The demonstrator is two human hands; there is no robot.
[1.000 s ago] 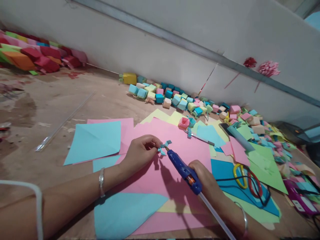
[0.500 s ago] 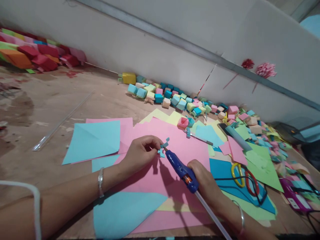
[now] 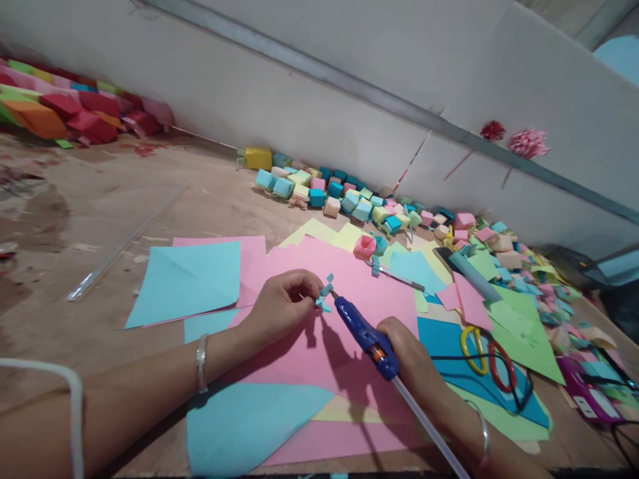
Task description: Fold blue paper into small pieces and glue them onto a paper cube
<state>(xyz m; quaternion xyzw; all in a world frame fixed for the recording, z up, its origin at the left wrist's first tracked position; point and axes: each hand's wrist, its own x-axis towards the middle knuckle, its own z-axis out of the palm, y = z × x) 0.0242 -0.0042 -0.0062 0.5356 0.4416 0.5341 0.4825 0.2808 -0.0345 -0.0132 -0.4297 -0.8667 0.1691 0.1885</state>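
Observation:
Pinched in my left hand [image 3: 287,299] is a small folded blue paper piece [image 3: 326,291], made of several thin strips. My right hand [image 3: 412,352] is wrapped round the handle of a blue glue gun [image 3: 360,329], and a clear glue stick [image 3: 429,426] runs out of its rear end. The gun's metal nozzle is right by the paper piece; whether they touch I cannot tell. Beneath both hands lie a large pink paper sheet [image 3: 379,293] and a light blue sheet [image 3: 249,426].
Small coloured paper boxes [image 3: 317,197] line the wall, with bigger red and orange ones [image 3: 92,125] at the far left. Scissors [image 3: 474,349] and a black cord lie on the right, beyond them a purple device [image 3: 586,392]. Clear glue sticks [image 3: 124,243] rest on the left.
The glue gun's nozzle has shifted slightly up and right along the blue paper piece, which has turned a little in my left hand. The rest looks the same.

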